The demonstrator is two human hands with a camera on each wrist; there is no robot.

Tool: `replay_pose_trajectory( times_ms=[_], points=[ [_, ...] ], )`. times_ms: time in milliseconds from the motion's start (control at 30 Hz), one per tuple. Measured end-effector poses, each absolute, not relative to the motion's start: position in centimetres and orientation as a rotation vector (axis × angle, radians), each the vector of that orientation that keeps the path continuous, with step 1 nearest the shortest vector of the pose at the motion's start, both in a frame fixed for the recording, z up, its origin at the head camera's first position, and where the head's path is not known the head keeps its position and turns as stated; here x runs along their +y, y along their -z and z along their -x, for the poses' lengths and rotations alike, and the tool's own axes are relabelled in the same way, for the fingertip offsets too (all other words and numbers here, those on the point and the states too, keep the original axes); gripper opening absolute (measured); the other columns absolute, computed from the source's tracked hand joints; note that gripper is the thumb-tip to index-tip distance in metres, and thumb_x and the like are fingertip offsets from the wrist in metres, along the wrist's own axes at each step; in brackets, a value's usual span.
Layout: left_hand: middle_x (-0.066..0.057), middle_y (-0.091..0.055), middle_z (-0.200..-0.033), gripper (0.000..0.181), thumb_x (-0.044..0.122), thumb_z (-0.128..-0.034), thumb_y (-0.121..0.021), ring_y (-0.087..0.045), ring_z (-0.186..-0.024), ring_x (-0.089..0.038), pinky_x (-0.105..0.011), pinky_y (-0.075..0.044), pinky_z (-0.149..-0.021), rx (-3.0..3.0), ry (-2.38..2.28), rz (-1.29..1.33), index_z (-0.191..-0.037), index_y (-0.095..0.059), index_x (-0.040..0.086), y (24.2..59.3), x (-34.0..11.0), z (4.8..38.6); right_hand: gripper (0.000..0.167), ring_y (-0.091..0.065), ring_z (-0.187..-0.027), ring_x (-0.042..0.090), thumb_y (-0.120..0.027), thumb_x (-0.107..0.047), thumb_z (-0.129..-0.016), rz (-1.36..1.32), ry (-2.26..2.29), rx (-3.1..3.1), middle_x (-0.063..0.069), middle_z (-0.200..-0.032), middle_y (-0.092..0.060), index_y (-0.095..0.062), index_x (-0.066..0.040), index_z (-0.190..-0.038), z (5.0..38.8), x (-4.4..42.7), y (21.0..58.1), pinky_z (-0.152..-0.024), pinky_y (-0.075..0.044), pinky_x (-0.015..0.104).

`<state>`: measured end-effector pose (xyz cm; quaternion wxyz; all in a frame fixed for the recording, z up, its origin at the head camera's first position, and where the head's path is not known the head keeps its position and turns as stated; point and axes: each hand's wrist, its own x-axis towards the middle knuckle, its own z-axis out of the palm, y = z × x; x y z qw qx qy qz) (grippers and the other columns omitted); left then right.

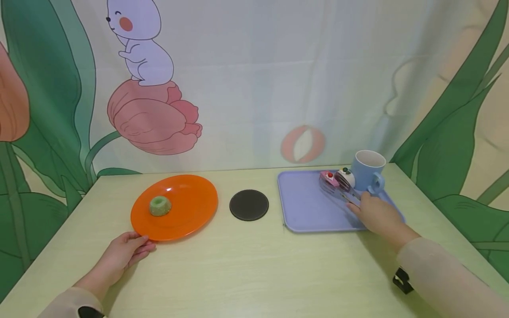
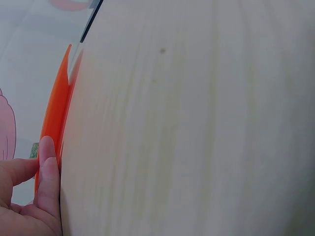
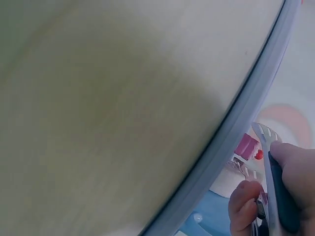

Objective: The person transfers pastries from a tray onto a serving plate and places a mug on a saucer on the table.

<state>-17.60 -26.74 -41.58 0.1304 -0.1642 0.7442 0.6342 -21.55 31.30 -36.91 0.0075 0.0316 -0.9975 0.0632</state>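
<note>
My left hand [image 1: 121, 256] pinches the near left rim of the orange plate [image 1: 191, 212], thumb above and fingers beneath in the left wrist view. A green ring-shaped cake [image 1: 160, 206] sits on the plate. My right hand [image 1: 379, 216] grips metal serving tongs [image 1: 351, 189] over the lilac tray [image 1: 308, 216]. The tongs [image 3: 271, 169] have slotted ends and dark grips in the right wrist view, their arms apart. Those ends are by a pink cake slice [image 1: 328, 177] with a red top; whether they touch it I cannot tell. A white cake [image 1: 347, 177] is just behind, partly covered.
A blue mug [image 1: 367, 170] stands upright at the tray's back right. The round black coaster [image 1: 248, 205] lies on the pale table [image 1: 246, 265] between plate and tray. Behind the table hangs a printed cloth [image 1: 246, 88].
</note>
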Motion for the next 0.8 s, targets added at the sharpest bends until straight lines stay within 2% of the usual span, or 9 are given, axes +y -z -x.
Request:
replay_pose_trajectory(
  times_ms=[167,367,567,800],
  points=[
    [-0.001,-0.065,-0.089,0.047,0.018,-0.0991,-0.046,-0.066,-0.081,-0.010,-0.023,-0.053,-0.076,2.167,-1.838,0.474,-0.132,-0.026,-0.009,41.4,-26.7,17.5,0.049,-0.053,-0.057,0.026,-0.045,-0.039,-0.096,-0.085,-0.176,-3.127,0.009,-0.065,-0.052,-0.048,0.010,-0.096,21.9,31.4,37.1,-0.051,-0.045,0.042],
    [-0.002,-0.065,-0.089,0.046,0.018,-0.0990,-0.047,-0.066,-0.081,-0.011,-0.023,-0.053,-0.076,2.170,-1.832,0.490,-0.131,-0.028,-0.008,41.3,-26.6,17.5,0.047,-0.058,-0.068,0.033,-0.045,-0.038,-0.097,-0.058,-0.191,-3.155,0.014,-0.075,-0.057,-0.049,0.009,-0.101,22.6,31.5,37.4,-0.058,-0.047,0.051],
    [-0.002,-0.065,-0.089,0.047,0.018,-0.0991,-0.046,-0.066,-0.081,-0.011,-0.023,-0.053,-0.076,2.173,-1.827,0.494,-0.132,-0.027,-0.008,41.3,-26.6,17.5,0.038,-0.056,-0.066,0.031,-0.045,-0.035,-0.097,-0.076,-0.188,-3.148,0.012,-0.073,-0.056,-0.051,0.003,-0.092,22.9,31.4,37.5,-0.054,-0.046,0.050],
    [-0.002,-0.065,-0.089,0.047,0.019,-0.0993,-0.046,-0.066,-0.081,-0.010,-0.024,-0.053,-0.076,2.163,-1.831,0.478,-0.132,-0.027,-0.009,41.2,-26.6,17.5,0.034,-0.057,-0.067,0.034,-0.046,-0.031,-0.097,-0.051,-0.176,-3.149,0.013,-0.073,-0.056,-0.051,0.002,-0.091,22.8,31.1,37.1,-0.053,-0.046,0.050]
  ],
)
